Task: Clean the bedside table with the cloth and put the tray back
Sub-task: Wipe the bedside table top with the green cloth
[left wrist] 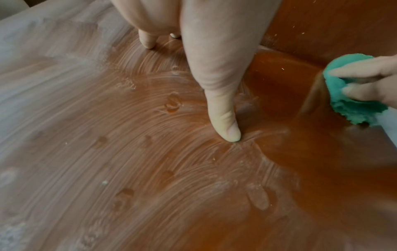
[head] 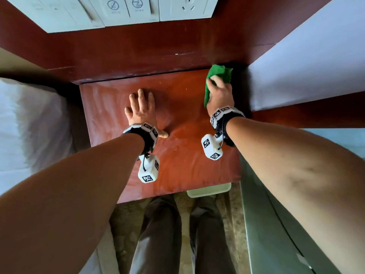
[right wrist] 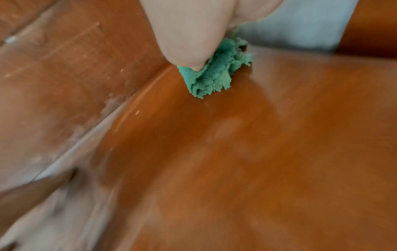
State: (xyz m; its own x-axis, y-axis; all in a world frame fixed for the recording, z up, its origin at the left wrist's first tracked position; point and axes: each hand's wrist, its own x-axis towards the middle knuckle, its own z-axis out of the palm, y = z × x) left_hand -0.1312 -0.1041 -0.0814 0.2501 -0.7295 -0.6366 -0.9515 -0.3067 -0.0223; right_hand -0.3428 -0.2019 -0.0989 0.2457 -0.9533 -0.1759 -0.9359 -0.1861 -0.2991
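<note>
The reddish wooden bedside table (head: 183, 165) fills the middle of the head view, its top streaked with pale dust smears (left wrist: 107, 135). My right hand (head: 220, 91) grips a bunched green cloth (head: 219, 74) and presses it into the table's far right corner; the cloth (right wrist: 214, 74) shows under the thumb in the right wrist view and at the edge of the left wrist view (left wrist: 354, 105). My left hand (head: 141, 107) lies flat on the table's left half, fingers spread, thumb tip (left wrist: 229, 132) on the wood. A pale tray (head: 209, 190) peeks out below the table's front edge.
A wooden headboard panel (head: 138, 46) with white switches and a socket (head: 187, 6) rises behind the table. A white pillow and bed (head: 29, 125) lie to the left, another white bed (head: 306, 66) to the right. My legs stand on patterned carpet (head: 233, 214) in front.
</note>
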